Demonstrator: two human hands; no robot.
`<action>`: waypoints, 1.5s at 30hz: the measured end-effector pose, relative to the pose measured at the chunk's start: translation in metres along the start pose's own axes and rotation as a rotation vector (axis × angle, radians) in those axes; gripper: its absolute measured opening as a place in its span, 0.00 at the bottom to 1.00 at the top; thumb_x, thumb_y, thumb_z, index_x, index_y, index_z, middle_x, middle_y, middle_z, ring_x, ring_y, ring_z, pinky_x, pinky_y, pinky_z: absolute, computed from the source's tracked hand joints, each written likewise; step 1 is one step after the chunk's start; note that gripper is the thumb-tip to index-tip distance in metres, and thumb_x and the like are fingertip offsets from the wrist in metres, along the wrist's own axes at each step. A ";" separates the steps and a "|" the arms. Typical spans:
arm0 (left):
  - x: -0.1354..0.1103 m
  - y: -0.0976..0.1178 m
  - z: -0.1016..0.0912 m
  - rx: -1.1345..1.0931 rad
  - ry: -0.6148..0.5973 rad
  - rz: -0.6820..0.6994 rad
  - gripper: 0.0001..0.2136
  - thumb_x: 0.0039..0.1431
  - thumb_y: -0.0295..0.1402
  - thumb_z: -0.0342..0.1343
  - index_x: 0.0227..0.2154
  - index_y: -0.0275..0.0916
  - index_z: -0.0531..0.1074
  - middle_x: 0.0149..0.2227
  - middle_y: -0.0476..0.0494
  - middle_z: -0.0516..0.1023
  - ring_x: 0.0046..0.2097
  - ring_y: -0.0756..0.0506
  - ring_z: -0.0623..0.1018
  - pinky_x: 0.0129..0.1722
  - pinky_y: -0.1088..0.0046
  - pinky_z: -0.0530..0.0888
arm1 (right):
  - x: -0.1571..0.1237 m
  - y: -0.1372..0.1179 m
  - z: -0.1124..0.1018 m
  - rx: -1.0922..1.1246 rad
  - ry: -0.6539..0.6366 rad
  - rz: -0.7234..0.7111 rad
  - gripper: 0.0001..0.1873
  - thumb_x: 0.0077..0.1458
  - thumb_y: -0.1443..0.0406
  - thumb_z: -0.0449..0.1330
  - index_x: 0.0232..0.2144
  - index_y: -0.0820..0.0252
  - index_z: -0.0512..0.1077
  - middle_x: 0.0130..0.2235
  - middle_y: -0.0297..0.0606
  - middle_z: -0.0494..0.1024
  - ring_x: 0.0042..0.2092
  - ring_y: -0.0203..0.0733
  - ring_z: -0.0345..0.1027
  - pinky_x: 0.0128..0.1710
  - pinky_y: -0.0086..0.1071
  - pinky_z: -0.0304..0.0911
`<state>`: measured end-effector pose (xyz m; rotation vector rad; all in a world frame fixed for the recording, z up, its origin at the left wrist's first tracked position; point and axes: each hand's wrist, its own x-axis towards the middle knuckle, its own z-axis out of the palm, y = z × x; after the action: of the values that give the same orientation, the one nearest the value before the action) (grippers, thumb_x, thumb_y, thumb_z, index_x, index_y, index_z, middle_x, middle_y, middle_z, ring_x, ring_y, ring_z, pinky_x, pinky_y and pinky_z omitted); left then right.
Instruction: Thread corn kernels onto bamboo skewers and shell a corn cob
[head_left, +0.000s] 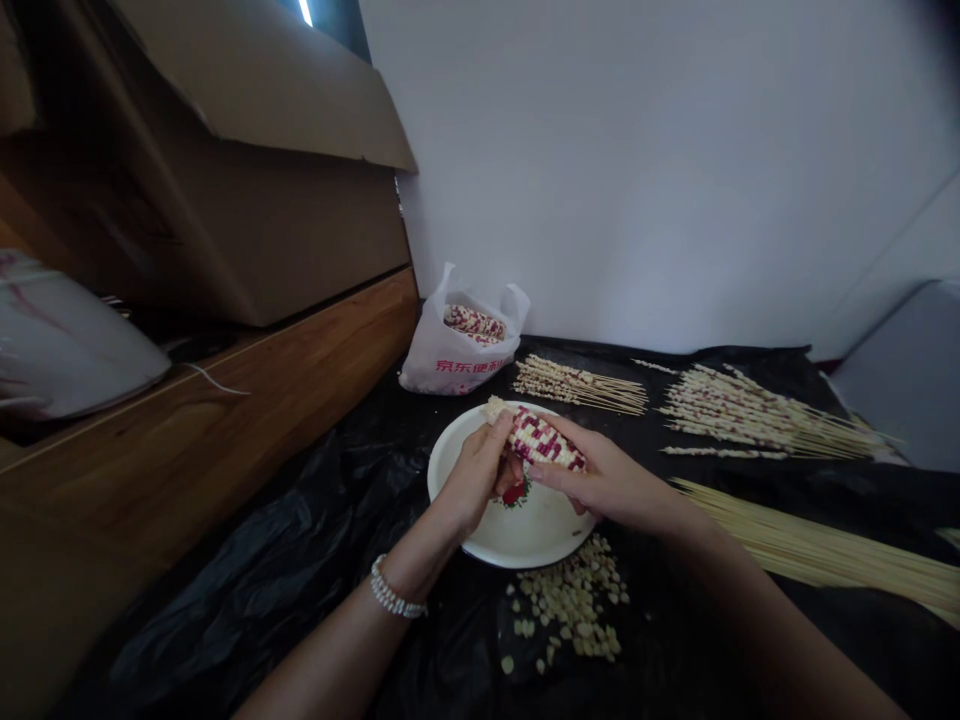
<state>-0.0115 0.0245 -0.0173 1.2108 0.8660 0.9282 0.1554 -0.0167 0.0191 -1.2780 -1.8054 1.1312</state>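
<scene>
A corn cob [541, 440] with white and purple kernels is held above a white enamel basin [450, 455]. My left hand [480, 465] is closed around its pale stem end. My right hand [592, 470] grips the other end, its thumb lying along the kernels. Inside the basin a red and green printed pattern [514, 494] shows between my hands. Loose pale kernels or seeds [574, 600] lie in a heap just in front of the basin.
Behind the basin stands a white plastic bag [457, 360] holding more cobs [474, 322]. Threaded skewers [577, 385] and a larger threaded bunch [727, 410] lie to the right, near bare sticks [817, 540]. Black sheeting [300, 540] covers the surface; a cardboard box [285, 220] stands left.
</scene>
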 end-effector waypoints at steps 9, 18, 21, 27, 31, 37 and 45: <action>0.002 -0.003 0.000 0.013 0.016 0.010 0.22 0.58 0.52 0.47 0.20 0.38 0.64 0.14 0.51 0.64 0.15 0.54 0.58 0.17 0.75 0.51 | 0.001 0.001 0.000 -0.040 0.009 -0.002 0.34 0.57 0.55 0.59 0.63 0.55 0.58 0.30 0.34 0.74 0.22 0.34 0.63 0.17 0.27 0.62; -0.002 -0.001 0.003 -0.041 -0.013 -0.057 0.19 0.59 0.47 0.45 0.21 0.38 0.63 0.14 0.52 0.60 0.16 0.54 0.56 0.18 0.75 0.47 | 0.000 0.003 0.002 -0.144 0.043 -0.033 0.30 0.56 0.58 0.60 0.60 0.54 0.63 0.37 0.39 0.79 0.32 0.43 0.71 0.28 0.34 0.68; -0.003 0.001 0.004 -0.056 -0.023 -0.083 0.17 0.60 0.43 0.44 0.20 0.38 0.63 0.13 0.52 0.58 0.17 0.54 0.56 0.19 0.74 0.48 | 0.000 0.003 0.003 -0.178 0.063 -0.072 0.29 0.55 0.60 0.61 0.58 0.55 0.64 0.44 0.42 0.79 0.41 0.48 0.72 0.41 0.41 0.68; -0.002 0.001 0.000 -0.131 -0.084 -0.144 0.15 0.57 0.39 0.42 0.20 0.38 0.64 0.14 0.52 0.58 0.17 0.54 0.54 0.19 0.74 0.52 | 0.000 0.002 0.005 -0.200 0.052 -0.131 0.26 0.54 0.63 0.61 0.56 0.56 0.66 0.49 0.41 0.77 0.46 0.49 0.71 0.48 0.41 0.63; -0.001 0.000 -0.001 -0.144 -0.115 -0.167 0.16 0.57 0.41 0.42 0.19 0.38 0.63 0.13 0.52 0.58 0.17 0.55 0.54 0.19 0.74 0.51 | -0.001 0.002 0.003 -0.192 0.035 -0.133 0.26 0.55 0.62 0.61 0.57 0.55 0.66 0.46 0.41 0.78 0.43 0.48 0.72 0.45 0.40 0.65; -0.003 0.004 0.000 -0.202 -0.133 -0.128 0.16 0.58 0.42 0.43 0.21 0.37 0.64 0.14 0.52 0.59 0.16 0.55 0.55 0.19 0.74 0.50 | -0.002 0.005 -0.002 -0.165 0.039 -0.115 0.28 0.57 0.59 0.59 0.59 0.53 0.63 0.46 0.40 0.79 0.43 0.48 0.73 0.41 0.39 0.69; -0.003 0.004 0.000 -0.121 -0.145 -0.107 0.14 0.57 0.41 0.44 0.21 0.38 0.62 0.13 0.54 0.58 0.16 0.55 0.55 0.18 0.75 0.51 | -0.002 0.003 0.002 -0.212 0.068 -0.123 0.26 0.54 0.62 0.61 0.56 0.56 0.67 0.47 0.40 0.79 0.43 0.48 0.72 0.44 0.40 0.66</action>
<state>-0.0131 0.0216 -0.0134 1.1023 0.7412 0.7848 0.1558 -0.0185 0.0154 -1.2881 -1.9638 0.8379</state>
